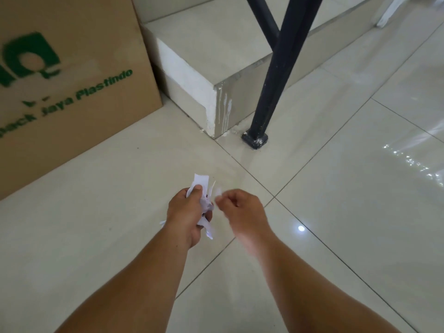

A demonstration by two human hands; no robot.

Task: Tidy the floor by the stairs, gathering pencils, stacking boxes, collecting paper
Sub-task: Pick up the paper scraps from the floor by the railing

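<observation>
My left hand is closed around a bunch of white paper scraps, which stick out above the thumb and below the fingers. My right hand is just to its right, blurred, with thumb and fingers pinched on a small white paper scrap close to the bunch. Both hands hover over the pale tiled floor. A big brown cardboard box with green print stands at the left. No pencils are in view.
The bottom stair step lies ahead beside the box. A black metal post with a square foot stands on the floor at the step's corner, and a second black bar crosses it higher up. A white object is at the far right top.
</observation>
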